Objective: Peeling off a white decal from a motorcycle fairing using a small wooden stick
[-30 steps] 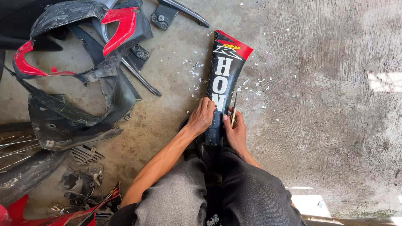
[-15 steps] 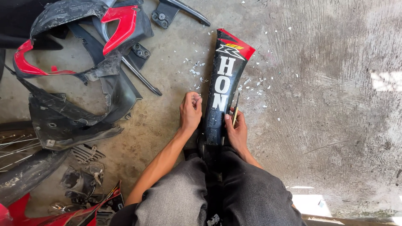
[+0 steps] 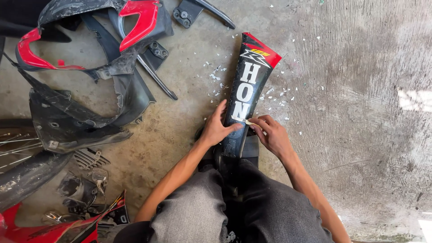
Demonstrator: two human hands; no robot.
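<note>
A long black motorcycle side panel (image 3: 245, 92) with a red tip and white letter decals lies on the concrete floor between my knees. My left hand (image 3: 217, 128) rests flat on the panel's left edge, fingers spread, holding it down. At the lowest white letter, my right hand (image 3: 270, 135) pinches a lifted strip of white decal (image 3: 240, 120) between thumb and fingertips. Small white decal scraps (image 3: 216, 81) lie scattered around the panel.
A pile of black and red motorcycle fairings (image 3: 90, 67) lies at the upper left. A black bracket (image 3: 198, 11) sits at the top. Wheel spokes (image 3: 18, 144) and small dark parts (image 3: 85, 180) are at the left. My legs in grey trousers (image 3: 225, 211) fill the bottom.
My left hand moved from the panel's lower face to its left edge. My right hand moved up from beside the panel onto the lowest letter and took hold of a decal strip.
</note>
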